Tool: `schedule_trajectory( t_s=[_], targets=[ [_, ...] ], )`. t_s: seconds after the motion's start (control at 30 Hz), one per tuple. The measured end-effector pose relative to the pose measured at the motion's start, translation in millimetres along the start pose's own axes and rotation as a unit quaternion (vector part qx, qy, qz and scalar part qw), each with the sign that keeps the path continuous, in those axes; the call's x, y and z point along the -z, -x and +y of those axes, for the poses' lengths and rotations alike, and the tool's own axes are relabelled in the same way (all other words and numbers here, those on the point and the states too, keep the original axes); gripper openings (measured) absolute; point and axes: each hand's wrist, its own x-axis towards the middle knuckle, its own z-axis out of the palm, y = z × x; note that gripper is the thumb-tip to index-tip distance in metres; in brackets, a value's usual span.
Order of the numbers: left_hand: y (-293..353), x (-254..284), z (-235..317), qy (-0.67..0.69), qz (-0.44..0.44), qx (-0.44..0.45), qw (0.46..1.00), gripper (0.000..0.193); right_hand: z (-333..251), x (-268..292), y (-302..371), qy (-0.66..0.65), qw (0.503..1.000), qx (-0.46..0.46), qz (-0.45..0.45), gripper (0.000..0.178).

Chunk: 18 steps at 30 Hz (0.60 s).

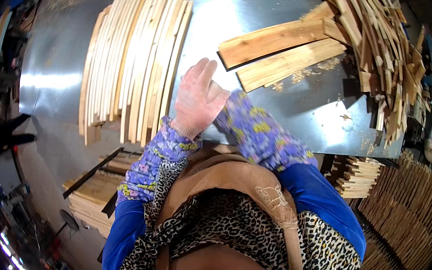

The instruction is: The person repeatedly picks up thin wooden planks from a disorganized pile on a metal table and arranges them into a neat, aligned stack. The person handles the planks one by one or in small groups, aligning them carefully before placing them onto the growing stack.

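Note:
My left hand [197, 103], in a pale pink work glove, is raised over the near edge of the metal table [205, 38]. Its fingers point away from me, stretched out, and nothing shows in them. My right forearm [259, 129], in a purple flowered sleeve cover, crosses in to meet it. The right hand is mostly hidden behind the left, so its fingers cannot be made out. Left of my hands stands a row of narrow wooden strips [137, 56] on edge. Two wider boards, an upper board [274, 41] and a lower board [290, 63], lie flat to the right.
A heaped pile of thin wood offcuts [379, 57] covers the table's right end. Wood shavings [303, 74] lie by the boards. Below the table are stacked boards [94, 196] at left and a small wood stack [357, 178] at right, beside tall rows of strips [410, 210].

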Motion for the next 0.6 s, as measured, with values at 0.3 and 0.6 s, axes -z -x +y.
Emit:
schedule_trajectory(
  t_s=[0.3, 0.6],
  targets=[
    [-185, -127, 16, -0.223, -0.266, 0.11, 0.931, 0.097, 178, 127, 67, -0.444, 0.717, -0.168, 0.511, 0.051],
    [-136, -139, 2, -0.068, -0.288, 0.281, 0.913, 0.094, 166, 130, 98, -0.576, 0.696, -0.108, 0.414, 0.065]
  ],
)
